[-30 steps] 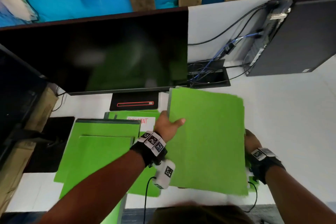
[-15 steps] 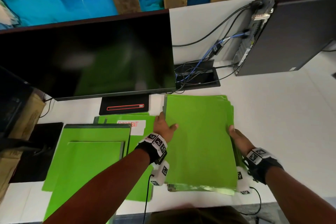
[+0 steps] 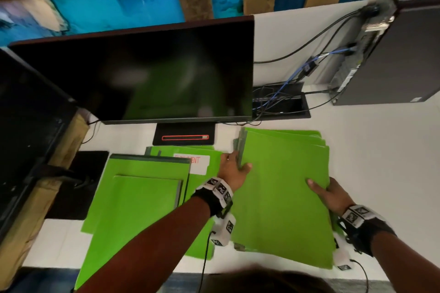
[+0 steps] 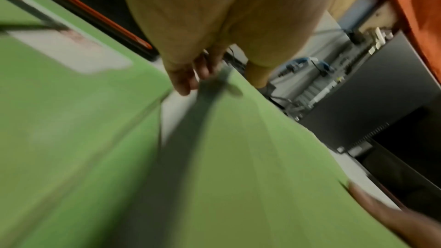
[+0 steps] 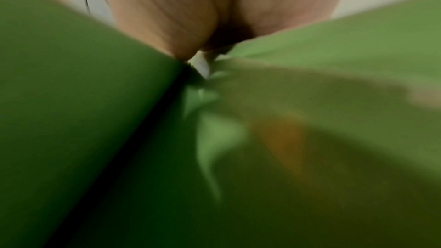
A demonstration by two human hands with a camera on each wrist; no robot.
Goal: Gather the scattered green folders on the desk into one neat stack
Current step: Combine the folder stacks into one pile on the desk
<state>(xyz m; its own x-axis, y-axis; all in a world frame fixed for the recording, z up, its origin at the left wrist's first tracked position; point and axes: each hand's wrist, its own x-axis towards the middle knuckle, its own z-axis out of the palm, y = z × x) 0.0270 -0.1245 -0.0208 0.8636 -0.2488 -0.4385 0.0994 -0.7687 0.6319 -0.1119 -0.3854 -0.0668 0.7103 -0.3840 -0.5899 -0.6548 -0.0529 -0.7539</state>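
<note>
A stack of green folders lies on the white desk in the head view, right of centre. My left hand grips its left edge, thumb on top. At the stack's right edge my right hand holds on, thumb lying across the top folder. Further green folders lie overlapped on the left; one carries a white label. The left wrist view shows my left hand at the edge of the stack. The blurred right wrist view shows my right hand on splayed folder edges.
A dark monitor stands behind the folders, its base just beyond them. A computer tower with cables sits at the back right. A black box on cardboard fills the left. The desk's front edge runs right below the stack.
The stack, held tilted above the desk a second ago, has come down flat onto it. My right thumb now lies on the top folder. The left hand stays on the left edge.
</note>
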